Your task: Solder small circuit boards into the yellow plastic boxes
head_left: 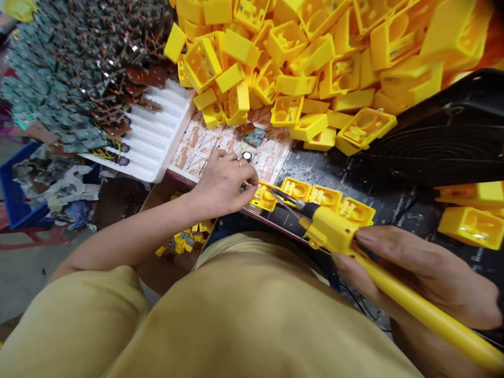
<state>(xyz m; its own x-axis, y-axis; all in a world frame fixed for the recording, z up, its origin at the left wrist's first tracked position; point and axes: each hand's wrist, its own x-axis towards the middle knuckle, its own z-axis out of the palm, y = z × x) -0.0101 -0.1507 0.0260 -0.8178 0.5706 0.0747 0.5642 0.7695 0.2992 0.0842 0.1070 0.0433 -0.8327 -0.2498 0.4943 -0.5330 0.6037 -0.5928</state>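
My right hand (425, 268) grips a yellow soldering gun (334, 231), thumb and fingers wrapped around its body. The thin dark tip reaches left to the leftmost yellow casing (264, 198). At that casing's left side is my left hand (226, 184), its fingertips pinched together on something small that they hide. Further along the table edge, several open yellow casings (323, 197) stand in a row under and beyond the tool. Just past my left fingers lies a round black-and-white part (247, 156), with yellow wires running to a green circuit board (258, 137).
A big heap of yellow casings (295, 84) covers the back. Wired circuit boards (71, 68) are piled on a ribbed white foam tray (157, 131) at left. A black fan-like object (444, 136) stands at right. Below are a blue crate (19, 194) and a box with yellow pieces (185, 241).
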